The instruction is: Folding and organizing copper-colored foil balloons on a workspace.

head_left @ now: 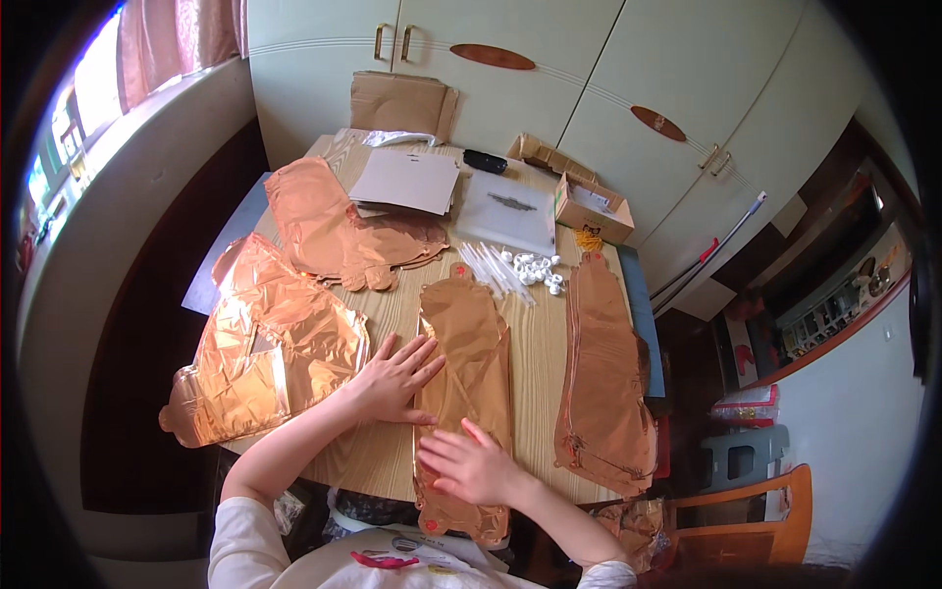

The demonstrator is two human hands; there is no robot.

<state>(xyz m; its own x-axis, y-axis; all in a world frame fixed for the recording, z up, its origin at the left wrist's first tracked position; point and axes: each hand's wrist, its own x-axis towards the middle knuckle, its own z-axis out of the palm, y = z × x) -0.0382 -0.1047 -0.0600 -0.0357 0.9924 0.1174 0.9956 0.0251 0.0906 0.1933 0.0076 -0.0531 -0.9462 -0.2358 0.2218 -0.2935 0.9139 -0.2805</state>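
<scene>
A folded copper-coloured foil balloon [465, 344] lies lengthwise on the table in front of me, its near end reaching past the table edge. My left hand [394, 381] rests on its left edge, fingers spread. Over its lower part lies my right hand [473, 463], fingers stretched out and somewhat apart; neither hand grips anything. To the left is an unfolded, crumpled foil balloon [257, 339], with a stack of flat foil balloons [329, 221] behind it. On the right sits a pile of folded foil balloons [603, 363].
White plastic sticks [494, 272] and small white cups [533, 267] lie mid-table. Behind them are grey card sheets [405, 182], a clear plastic bag [505, 214], a black object [485, 162] and an open cardboard box [595, 208]. A wooden chair [800, 520] stands at the right.
</scene>
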